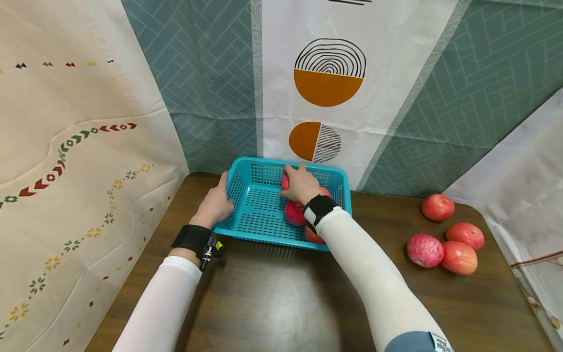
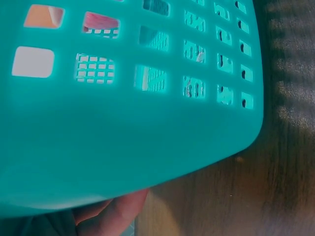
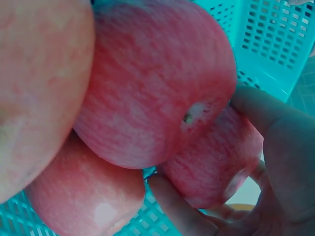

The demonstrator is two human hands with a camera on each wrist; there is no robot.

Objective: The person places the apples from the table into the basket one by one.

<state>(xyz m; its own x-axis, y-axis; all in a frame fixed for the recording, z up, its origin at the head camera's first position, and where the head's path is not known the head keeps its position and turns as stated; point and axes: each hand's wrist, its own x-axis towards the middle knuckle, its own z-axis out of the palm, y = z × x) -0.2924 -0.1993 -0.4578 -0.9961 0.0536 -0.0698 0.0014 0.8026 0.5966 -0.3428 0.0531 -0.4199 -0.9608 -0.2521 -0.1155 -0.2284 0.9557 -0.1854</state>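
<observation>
A turquoise plastic basket (image 1: 268,238) with perforated walls sits on the table near the back. My left hand (image 1: 215,203) grips its left end at the rim; in the left wrist view some fingers (image 2: 125,211) show past the basket's edge, the rest hidden. Inside the basket, my right hand (image 1: 302,186) holds a red apple (image 3: 216,157) between thumb and fingers. Beside it in the basket's right half lie other apples: a dark red apple (image 1: 294,212), a paler apple (image 1: 313,236) near the front wall and one apple (image 1: 325,192) partly hidden behind the wrist.
On the brown wooden table (image 1: 272,303), several apples stand to the right: one apple (image 1: 438,207) at the back and a group with a pink-red apple (image 1: 425,250) at its left. A patterned curtain (image 1: 211,88) hangs right behind the basket. Cream cloth (image 1: 88,220) borders the left side.
</observation>
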